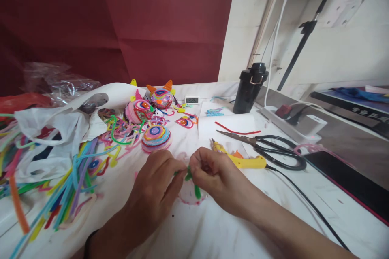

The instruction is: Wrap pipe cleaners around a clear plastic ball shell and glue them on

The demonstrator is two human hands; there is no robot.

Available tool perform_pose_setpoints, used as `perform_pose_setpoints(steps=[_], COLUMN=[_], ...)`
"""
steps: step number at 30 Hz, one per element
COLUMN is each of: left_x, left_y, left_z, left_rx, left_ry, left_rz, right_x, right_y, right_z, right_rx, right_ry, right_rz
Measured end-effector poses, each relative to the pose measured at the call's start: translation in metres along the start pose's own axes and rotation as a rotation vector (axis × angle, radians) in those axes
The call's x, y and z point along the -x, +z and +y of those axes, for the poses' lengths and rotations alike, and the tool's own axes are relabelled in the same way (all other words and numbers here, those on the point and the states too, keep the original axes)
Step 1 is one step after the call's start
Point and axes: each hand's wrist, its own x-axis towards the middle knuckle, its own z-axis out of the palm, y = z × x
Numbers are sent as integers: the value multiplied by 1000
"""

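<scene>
Green pipe cleaner [194,184] pinched by both hands, left [158,188], right [217,176], trailing down-right

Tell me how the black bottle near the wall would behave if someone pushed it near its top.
The black bottle stands upright and is tall for its base, so a push near the top could tip it. Its round body would probably roll once on its side. Its weight cannot be told, because its walls hide whatever is inside.

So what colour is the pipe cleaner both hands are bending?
Green pipe cleaner, clearest in the head view.
</scene>
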Motion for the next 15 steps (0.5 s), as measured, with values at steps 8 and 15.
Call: perform_pose_setpoints(steps=[8,15], left_x=[0,-5], left_y=[-5,-4], left_z=[-1,2], left_rx=[38,77], left_ry=[-52,33], left_rz=[-45,-54], right_x=[-7,-6], right_y=[-15,-17], right_z=[-1,0], right_rx=[-381,-524], right_ry=[56,119], right_rz=[-245,-394])
